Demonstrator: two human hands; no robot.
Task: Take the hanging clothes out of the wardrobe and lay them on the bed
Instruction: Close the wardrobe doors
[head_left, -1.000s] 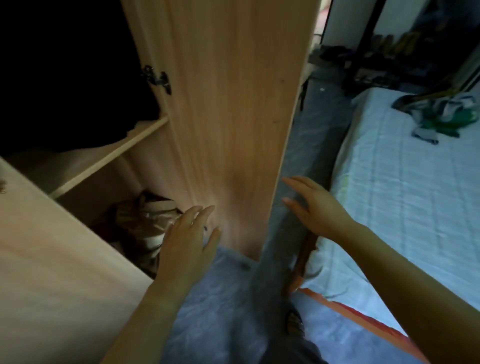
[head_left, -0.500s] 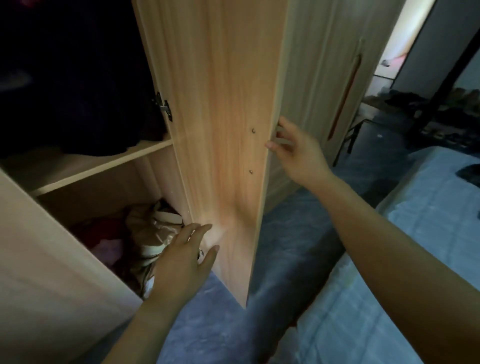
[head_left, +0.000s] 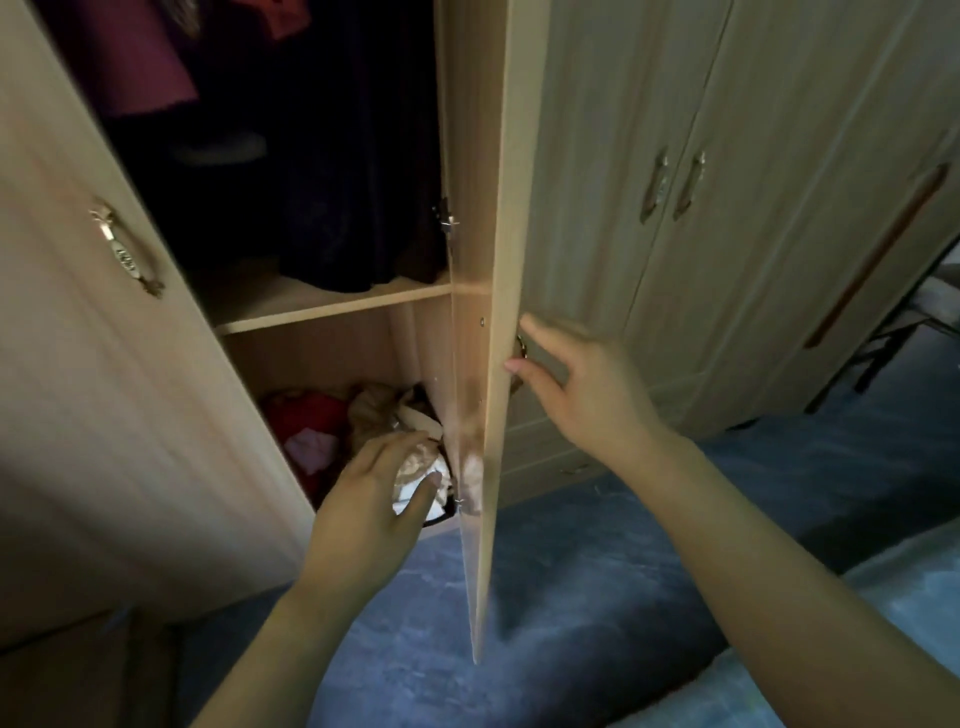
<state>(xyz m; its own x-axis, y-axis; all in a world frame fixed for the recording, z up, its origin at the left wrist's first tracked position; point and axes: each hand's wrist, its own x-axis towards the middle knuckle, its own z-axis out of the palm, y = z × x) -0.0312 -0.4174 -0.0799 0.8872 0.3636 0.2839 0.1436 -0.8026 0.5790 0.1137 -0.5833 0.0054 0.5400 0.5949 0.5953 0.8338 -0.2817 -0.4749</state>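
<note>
Since half a second ago the right door (head_left: 483, 208) of the wardrobe (head_left: 332, 358) has gone from showing its broad inner face to standing nearly edge-on, and the right hand (head_left: 582, 395) now sits lower along its free edge. That hand is spread, fingers fairly straight and apart, with the thumb tip and forefinger at the door's edge beside a small metal handle (head_left: 521, 347) on the outer side; it is curled around nothing. The left hand (head_left: 363, 499) hangs low on the near side of the door's inner face, fingers relaxed and apart, holding nothing; whether it touches the wood I cannot tell. Just beyond it, a heap of crumpled clothes (head_left: 384, 415) lies in the lower compartment. The hanging clothes (head_left: 353, 156) are in the dark upper compartment above the shelf (head_left: 322, 306), a dark garment to the right and a pink one at far left. The left door (head_left: 78, 364) stands open at the left. Closed doors (head_left: 753, 208) run off to the right. A pale corner of the bed (head_left: 904, 571) shows at near right, on the blue floor (head_left: 571, 571).
</note>
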